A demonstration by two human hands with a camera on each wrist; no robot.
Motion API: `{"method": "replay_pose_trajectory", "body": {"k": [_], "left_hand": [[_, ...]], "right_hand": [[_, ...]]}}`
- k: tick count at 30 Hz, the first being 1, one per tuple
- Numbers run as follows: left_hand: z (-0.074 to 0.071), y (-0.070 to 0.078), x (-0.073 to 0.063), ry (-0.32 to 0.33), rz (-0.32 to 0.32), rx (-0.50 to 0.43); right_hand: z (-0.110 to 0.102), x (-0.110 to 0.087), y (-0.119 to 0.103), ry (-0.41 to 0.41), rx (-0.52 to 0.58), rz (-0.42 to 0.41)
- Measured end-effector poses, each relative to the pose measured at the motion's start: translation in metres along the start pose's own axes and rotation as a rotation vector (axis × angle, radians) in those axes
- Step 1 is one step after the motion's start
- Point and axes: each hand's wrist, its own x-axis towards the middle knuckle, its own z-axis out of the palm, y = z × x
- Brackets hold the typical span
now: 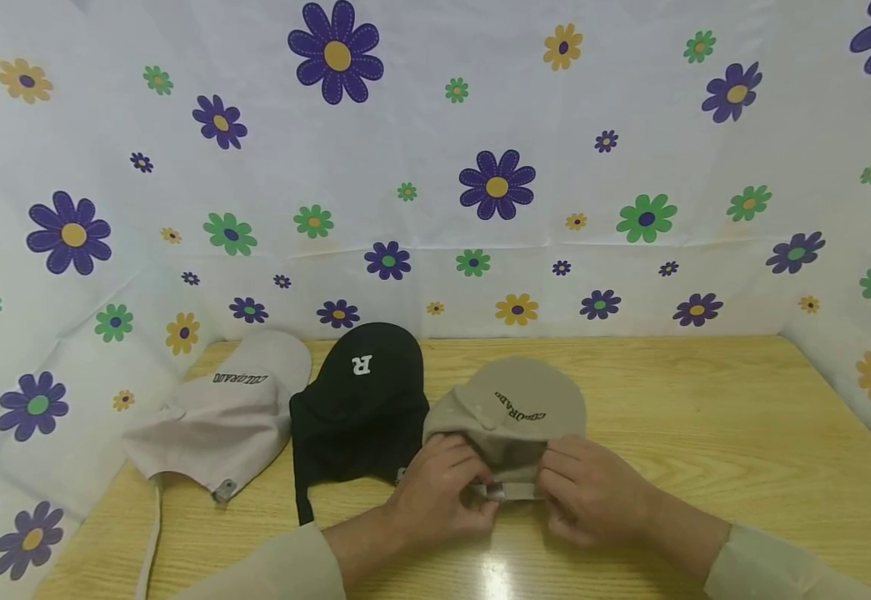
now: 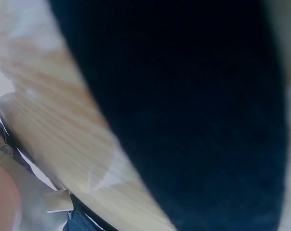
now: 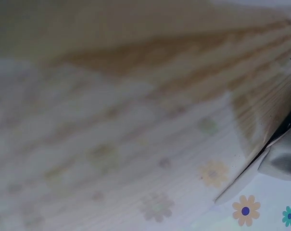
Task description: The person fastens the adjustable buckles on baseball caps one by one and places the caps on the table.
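Note:
A khaki baseball cap (image 1: 528, 387) with curved dark lettering lies on the table, its brim pointing away from me. My left hand (image 1: 443, 487) pinches its back strap near the metal buckle (image 1: 495, 492), fingers curled at the left rim. On the other side my right hand (image 1: 593, 492) grips the rim and strap end with bent fingers. The strap spans the gap between both hands. Just left of the left hand lies a black cap (image 1: 363, 417) with a white R; its dark cloth (image 2: 183, 106) fills much of the left wrist view. The fingertips are partly hidden.
A pale beige cap (image 1: 240, 417) with dark lettering lies at the far left, its loose strap (image 1: 152, 533) hanging toward me. The wooden table (image 1: 705, 400) ends at a white flowered cloth (image 1: 435, 142) behind and at both sides.

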Motion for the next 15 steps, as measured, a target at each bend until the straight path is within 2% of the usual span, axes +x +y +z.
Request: {"method": "replay_pose_trajectory", "body": {"k": [15], "left_hand": [[-0.0005,0.0021,0.0022,0.011,0.032,-0.034]], "right_hand": [[0.005,0.0075,-0.0055,0.037,0.085,-0.031]]}}
